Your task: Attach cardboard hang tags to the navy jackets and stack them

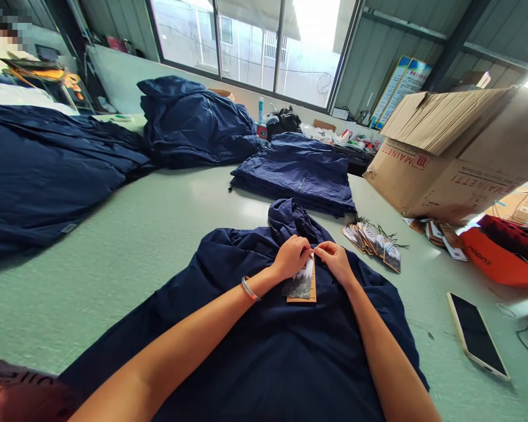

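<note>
A dark navy hooded jacket (264, 346) lies spread on the pale green table, its hood (286, 214) pointing away from me. Near the collar, a paper hang tag (303, 284) with a grey picture and a brown card behind it rests on the fabric. My left hand (294, 257), with a bracelet on the wrist, is closed in a pinch at the tag's top end. Close beside it, the fingertips of my right hand (333, 259) are pinched together at the same spot. What sits between the right fingertips is too small to make out.
Several loose tags (372, 240) lie right of the hood. Beyond it sits a folded navy garment stack (297, 173); more navy garments (48, 170) are heaped at left. A phone (478, 335), an orange bag (501, 258) and a large cardboard box (444, 170) are at right.
</note>
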### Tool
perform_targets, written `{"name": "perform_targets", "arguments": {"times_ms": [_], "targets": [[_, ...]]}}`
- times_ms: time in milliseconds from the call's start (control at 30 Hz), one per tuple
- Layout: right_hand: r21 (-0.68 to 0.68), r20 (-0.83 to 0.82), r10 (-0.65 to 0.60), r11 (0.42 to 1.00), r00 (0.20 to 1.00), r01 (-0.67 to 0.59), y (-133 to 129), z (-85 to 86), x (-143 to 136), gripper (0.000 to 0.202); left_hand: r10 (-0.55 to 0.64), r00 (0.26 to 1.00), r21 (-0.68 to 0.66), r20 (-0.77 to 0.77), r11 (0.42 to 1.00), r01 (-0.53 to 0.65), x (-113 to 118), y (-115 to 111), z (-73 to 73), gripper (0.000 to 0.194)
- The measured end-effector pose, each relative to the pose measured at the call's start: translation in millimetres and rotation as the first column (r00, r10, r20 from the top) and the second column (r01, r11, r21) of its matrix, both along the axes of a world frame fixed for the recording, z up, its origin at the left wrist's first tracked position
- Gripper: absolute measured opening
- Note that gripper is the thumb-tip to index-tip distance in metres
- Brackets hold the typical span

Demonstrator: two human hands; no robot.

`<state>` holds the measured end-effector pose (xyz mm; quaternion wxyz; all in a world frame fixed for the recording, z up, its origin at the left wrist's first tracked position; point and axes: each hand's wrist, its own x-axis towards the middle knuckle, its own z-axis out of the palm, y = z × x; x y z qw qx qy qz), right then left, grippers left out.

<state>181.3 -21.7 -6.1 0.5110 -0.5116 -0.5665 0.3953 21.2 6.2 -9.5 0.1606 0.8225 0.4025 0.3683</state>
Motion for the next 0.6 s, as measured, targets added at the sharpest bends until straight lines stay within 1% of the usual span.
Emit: {"name": "perform_targets", "arguments": {"times_ms": [167,300,433,600], "targets": [[0.007,0.010,-0.014,1.000,1.000,0.014,1.0,-2.1,0.9,0.022,-0.017,1.000,0.021,-0.017,1.000,0.017,-0.8,-0.8,-0.2,0.016],[-0.007,0.002,-0.021,1.000,1.000,0.021,2.4,-4.9,0.6,0.019,-0.047,0.997,0.074,-0.068,0.996,0.052,-0.5,-3.0,1.6,0.022],[0.024,-0.003,-0.050,0.998,0.999,0.050,3.8,-7.8,-1.0,0.024,-0.066,0.993,0.121,-0.093,0.990,0.077,2.9,-5.1,2.9,0.027],[0.027,-0.011,-0.051,0.998,0.999,0.051,6.0,-9.1,-1.1,0.032,-0.079,0.995,0.107,-0.066,0.991,0.086,3.2,-4.2,1.4,0.027]]}}
